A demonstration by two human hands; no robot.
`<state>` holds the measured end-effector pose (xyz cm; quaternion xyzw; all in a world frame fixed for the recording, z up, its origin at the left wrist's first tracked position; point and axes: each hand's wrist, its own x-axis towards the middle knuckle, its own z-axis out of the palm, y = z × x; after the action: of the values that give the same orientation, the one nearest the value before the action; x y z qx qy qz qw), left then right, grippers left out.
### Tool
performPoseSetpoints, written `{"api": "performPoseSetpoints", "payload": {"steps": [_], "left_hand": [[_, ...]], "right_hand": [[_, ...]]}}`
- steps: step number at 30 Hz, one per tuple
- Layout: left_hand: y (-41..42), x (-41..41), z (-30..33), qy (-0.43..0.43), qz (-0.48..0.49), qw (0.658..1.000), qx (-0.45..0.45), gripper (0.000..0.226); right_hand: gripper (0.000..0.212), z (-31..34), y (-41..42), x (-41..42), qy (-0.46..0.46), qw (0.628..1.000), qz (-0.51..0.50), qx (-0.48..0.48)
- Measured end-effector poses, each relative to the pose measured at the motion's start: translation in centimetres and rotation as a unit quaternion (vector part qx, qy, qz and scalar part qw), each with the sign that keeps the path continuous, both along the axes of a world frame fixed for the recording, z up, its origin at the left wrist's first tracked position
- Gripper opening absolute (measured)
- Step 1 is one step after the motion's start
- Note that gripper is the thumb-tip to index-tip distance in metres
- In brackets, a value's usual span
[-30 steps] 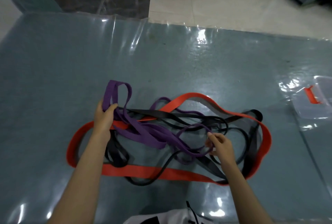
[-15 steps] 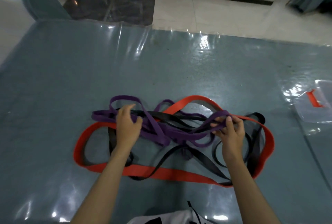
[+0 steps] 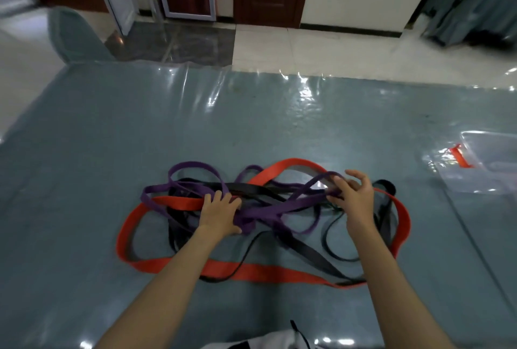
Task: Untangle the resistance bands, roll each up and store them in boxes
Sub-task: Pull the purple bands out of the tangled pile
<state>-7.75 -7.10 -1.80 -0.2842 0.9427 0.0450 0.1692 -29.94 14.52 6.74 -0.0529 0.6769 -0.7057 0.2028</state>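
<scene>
Bands (image 3: 263, 208) tangled; clear box (image 3: 486, 164), seemingly empty, right.

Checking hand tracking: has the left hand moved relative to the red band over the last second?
Yes. The left hand has come down from its raised spot at the red band's left end, rightward into the tangle's middle, now on the purple band.

Glossy plastic table cover (image 3: 251, 130); matt rubbery bands (image 3: 263, 210)
</scene>
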Motion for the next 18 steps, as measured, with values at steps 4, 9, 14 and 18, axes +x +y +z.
{"api": "performPoseSetpoints", "payload": {"steps": [4, 9, 14, 18], "left_hand": [[0.6, 1.2, -0.2, -0.017, -0.109, 0.993, -0.04, 0.072], [1.5, 3.2, -0.1, -0.059, -0.162, 0.985, -0.027, 0.053], [2.4, 4.2, 0.2, -0.053, -0.157, 0.986, -0.009, 0.052], [2.7, 4.2, 0.2, -0.094, -0.13, 0.986, 0.039, 0.062]], "right_hand": [[0.024, -4.0, 2.1, -0.3, -0.047, 0.993, 0.009, 0.112], [0.024, -8.2, 4.5, 0.4, -0.139, 0.964, 0.058, 0.221], [0.02, -11.1, 5.4, 0.8, -0.139, 0.938, 0.087, 0.306], [0.021, -11.7, 4.9, 0.2, -0.063, 0.933, 0.107, 0.339]]}}
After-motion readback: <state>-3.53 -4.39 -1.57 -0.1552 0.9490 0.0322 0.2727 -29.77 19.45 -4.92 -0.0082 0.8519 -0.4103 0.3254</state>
